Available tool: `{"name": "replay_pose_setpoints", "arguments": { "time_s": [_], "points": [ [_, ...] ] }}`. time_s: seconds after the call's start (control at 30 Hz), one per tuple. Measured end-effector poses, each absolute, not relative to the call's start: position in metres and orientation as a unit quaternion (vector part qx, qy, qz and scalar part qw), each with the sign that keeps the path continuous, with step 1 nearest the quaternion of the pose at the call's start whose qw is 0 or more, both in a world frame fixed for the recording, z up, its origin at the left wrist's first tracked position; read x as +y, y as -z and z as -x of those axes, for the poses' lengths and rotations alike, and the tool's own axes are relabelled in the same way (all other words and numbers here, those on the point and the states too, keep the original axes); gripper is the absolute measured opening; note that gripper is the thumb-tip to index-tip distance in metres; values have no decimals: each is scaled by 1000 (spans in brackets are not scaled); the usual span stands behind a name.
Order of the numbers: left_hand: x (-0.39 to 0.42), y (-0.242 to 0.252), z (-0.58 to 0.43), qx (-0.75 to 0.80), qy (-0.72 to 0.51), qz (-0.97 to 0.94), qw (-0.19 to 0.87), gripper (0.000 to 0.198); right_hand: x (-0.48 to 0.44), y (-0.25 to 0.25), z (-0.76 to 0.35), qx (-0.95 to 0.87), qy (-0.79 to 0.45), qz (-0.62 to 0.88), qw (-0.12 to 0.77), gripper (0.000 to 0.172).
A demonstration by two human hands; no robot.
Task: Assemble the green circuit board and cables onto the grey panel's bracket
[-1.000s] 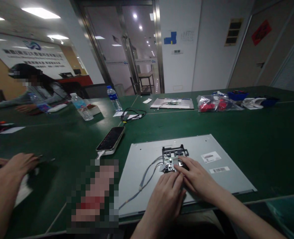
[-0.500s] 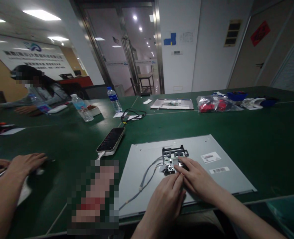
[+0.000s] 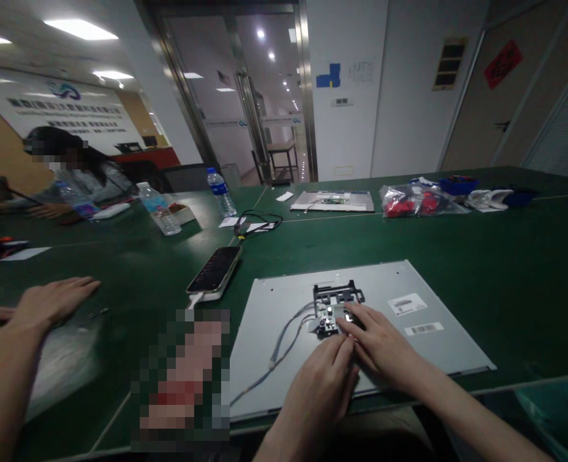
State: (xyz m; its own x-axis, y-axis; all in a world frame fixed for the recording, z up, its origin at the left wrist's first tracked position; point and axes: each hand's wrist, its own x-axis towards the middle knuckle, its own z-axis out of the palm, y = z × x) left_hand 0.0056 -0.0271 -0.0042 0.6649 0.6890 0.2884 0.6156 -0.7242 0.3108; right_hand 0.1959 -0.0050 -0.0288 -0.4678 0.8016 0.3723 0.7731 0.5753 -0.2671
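Observation:
A grey metal panel (image 3: pixel 284 301) lies flat on the green table (image 3: pixel 481 244) in front of me. Near its middle sits a black plastic bracket (image 3: pixel 337 293) with a small circuit board (image 3: pixel 327 319) just below it. Grey cables (image 3: pixel 284 333) run from the board to the lower left. My right hand (image 3: pixel 384 350) has its fingertips on the board's right side, gripping it. My left hand (image 3: pixel 319 385) is curled beside it, its fingertips pressed together just below the board, against the right thumb. What they pinch is hidden.
A phone (image 3: pixel 215 271) on a cable lies left of the panel. A co-worker's hand (image 3: pixel 52 300) rests flat at the far left. Two water bottles (image 3: pixel 158 208), a black cable coil (image 3: pixel 257 221), another panel (image 3: pixel 334 200) and a bag of red parts (image 3: pixel 418 200) stand further back. A person sits at the far left.
The co-worker's hand at the left has lifted forward and spread its fingers. My own hands have stayed on the board, with the left fingertips shifting slightly.

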Motion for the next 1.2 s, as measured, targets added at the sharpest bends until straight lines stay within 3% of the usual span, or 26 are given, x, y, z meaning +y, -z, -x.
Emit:
{"name": "replay_pose_setpoints", "arguments": {
  "time_s": [1.2],
  "points": [
    [-26, -2, -7, 349, -202, -914, 41, 35, -7, 23, -195, -853, -27, 461, 242, 44]
  ]
}}
